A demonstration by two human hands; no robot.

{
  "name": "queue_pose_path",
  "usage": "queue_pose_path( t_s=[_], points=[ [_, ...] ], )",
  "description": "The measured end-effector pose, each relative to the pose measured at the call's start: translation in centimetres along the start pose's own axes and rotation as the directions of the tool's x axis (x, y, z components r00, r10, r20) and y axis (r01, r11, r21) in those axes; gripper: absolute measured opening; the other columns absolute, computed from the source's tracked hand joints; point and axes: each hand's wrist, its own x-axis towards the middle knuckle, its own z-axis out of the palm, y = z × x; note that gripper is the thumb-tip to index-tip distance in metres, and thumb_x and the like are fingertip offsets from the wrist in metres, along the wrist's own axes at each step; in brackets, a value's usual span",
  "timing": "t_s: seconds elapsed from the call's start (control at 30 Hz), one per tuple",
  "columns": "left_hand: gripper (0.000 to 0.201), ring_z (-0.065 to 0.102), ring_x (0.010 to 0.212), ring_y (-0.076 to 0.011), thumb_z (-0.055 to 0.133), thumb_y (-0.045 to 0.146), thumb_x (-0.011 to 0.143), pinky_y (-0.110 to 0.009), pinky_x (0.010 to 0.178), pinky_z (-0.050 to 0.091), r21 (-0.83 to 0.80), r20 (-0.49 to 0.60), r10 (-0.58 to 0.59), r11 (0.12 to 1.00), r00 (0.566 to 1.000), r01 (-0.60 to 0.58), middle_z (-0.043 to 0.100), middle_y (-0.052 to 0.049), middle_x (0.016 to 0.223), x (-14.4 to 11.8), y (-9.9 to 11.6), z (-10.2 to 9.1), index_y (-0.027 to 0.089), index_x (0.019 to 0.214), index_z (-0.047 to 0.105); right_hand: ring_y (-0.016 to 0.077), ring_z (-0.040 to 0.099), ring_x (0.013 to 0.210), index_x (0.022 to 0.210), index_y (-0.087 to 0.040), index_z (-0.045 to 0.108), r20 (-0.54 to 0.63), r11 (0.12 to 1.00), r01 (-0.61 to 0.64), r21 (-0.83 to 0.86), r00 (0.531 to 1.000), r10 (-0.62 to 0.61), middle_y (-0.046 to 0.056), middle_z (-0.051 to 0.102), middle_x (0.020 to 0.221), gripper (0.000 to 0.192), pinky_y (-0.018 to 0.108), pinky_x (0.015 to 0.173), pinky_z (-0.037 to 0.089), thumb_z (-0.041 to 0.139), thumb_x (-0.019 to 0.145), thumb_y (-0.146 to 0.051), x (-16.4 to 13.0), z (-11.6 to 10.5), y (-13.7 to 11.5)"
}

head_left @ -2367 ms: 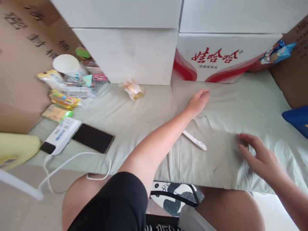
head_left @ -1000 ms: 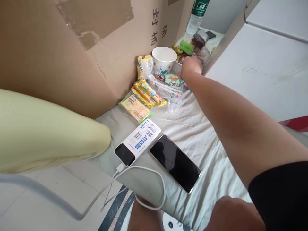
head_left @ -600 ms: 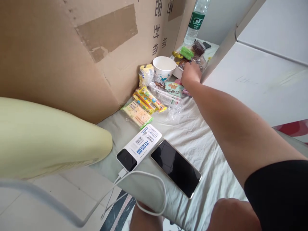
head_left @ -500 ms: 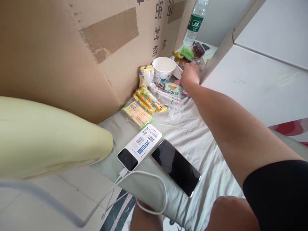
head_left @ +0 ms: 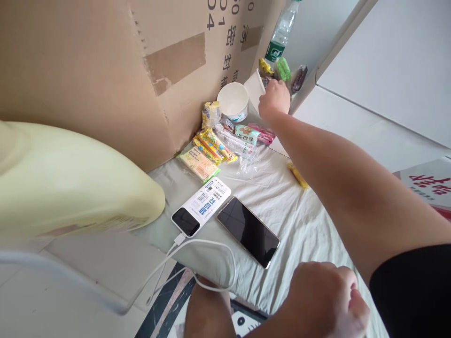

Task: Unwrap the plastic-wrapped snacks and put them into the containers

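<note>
My right hand [head_left: 276, 99] reaches to the far end of the cloth surface, its fingers closed at the rim of a tilted white container [head_left: 254, 89]. Its fingertips are hidden behind the knuckles. Right beyond it lie wrapped snacks: a yellow packet [head_left: 266, 66], a green packet [head_left: 283, 69] and a dark one [head_left: 299, 79]. A white paper bowl [head_left: 233, 101] stands close on the left. My left hand [head_left: 326, 298] is curled into a fist near the bottom, close to a black smartphone [head_left: 249, 232] but apart from it; whatever it may hold is hidden.
Several snack packs [head_left: 214, 145] and a biscuit pack [head_left: 199, 163] lie beside a large cardboard box [head_left: 169, 112]. A power bank [head_left: 202, 206] has a white cable [head_left: 232, 263]. A water bottle [head_left: 282, 33] stands behind. A yellow stick packet [head_left: 297, 175] lies near my right forearm.
The white container beside the bowl has tipped up, and the snacks around it have shifted. My right hand has moved slightly up and left. My left fist has come further into view.
</note>
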Motion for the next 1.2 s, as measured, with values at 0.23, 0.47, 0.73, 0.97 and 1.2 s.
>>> queue_pose_path(
  t_s=[0.23, 0.47, 0.73, 0.97, 1.2],
  points=[
    [0.024, 0.066, 0.082, -0.0203, 0.047, 0.035, 0.094, -0.034, 0.072, 0.045, 0.048, 0.054, -0.041, 0.998, 0.998, 0.039, 0.077, -0.007, 0.099, 0.5, 0.2, -1.9, 0.020, 0.099, 0.066, 0.0331, 0.059, 0.127, 0.097, -0.021, 0.056, 0.050, 0.988, 0.155, -0.026, 0.987, -0.154, 0.013, 0.060, 0.117, 0.009, 0.059, 0.115, 0.048, 0.061, 0.093, -0.013, -6.5, -4.5, 0.0],
    [0.031, 0.072, 0.097, -0.0287, 0.046, 0.035, 0.093, -0.038, 0.080, 0.052, 0.118, 0.044, -0.081, 0.990, 0.996, 0.075, 0.079, -0.009, 0.108, 0.6, 0.8, -2.0, 0.021, 0.103, 0.071, 0.0221, 0.066, 0.093, 0.086, -0.026, 0.052, -0.018, 0.851, -0.010, 0.525, 1.000, 0.023, 0.003, 0.053, 0.089, 0.026, 0.041, 0.081, 0.065, 0.064, 0.096, -0.047, -15.7, -7.9, 4.5],
    [0.026, 0.073, 0.096, -0.0288, 0.050, 0.031, 0.094, -0.041, 0.085, 0.057, 0.214, 0.047, -0.088, 0.974, 0.995, 0.076, 0.079, -0.011, 0.107, 1.1, 0.0, -0.9, 0.021, 0.105, 0.072, 0.0062, 0.057, 0.064, 0.085, -0.023, 0.057, 0.266, 0.221, -0.456, 0.862, 0.779, 0.568, -0.005, 0.057, 0.078, 0.021, 0.012, 0.050, 0.055, 0.068, 0.097, -0.037, -17.8, -9.9, 8.8],
    [0.026, 0.074, 0.100, -0.0309, 0.047, 0.031, 0.096, -0.041, 0.083, 0.056, 0.275, 0.026, -0.071, 0.959, 0.997, 0.061, 0.079, -0.012, 0.111, 1.5, -0.1, -0.9, 0.020, 0.102, 0.070, 0.0113, 0.068, 0.083, 0.084, -0.025, 0.065, 0.164, 0.189, -0.297, 0.936, 0.843, 0.513, 0.002, 0.069, 0.085, 0.009, 0.011, 0.048, 0.052, 0.060, 0.091, -0.027, -19.2, -15.9, 13.6],
    [0.024, 0.075, 0.096, -0.0270, 0.047, 0.029, 0.096, -0.036, 0.074, 0.052, 0.300, -0.007, -0.069, 0.951, 0.998, 0.067, 0.081, -0.008, 0.106, 1.8, 0.2, -0.6, 0.021, 0.099, 0.070, 0.0269, 0.068, 0.077, 0.086, -0.030, 0.057, -0.510, 0.894, -0.279, 0.351, 0.744, 0.432, 0.005, 0.066, 0.084, 0.018, 0.050, 0.073, 0.060, 0.063, 0.086, -0.046, -28.9, -22.7, 24.2]
  ],
)
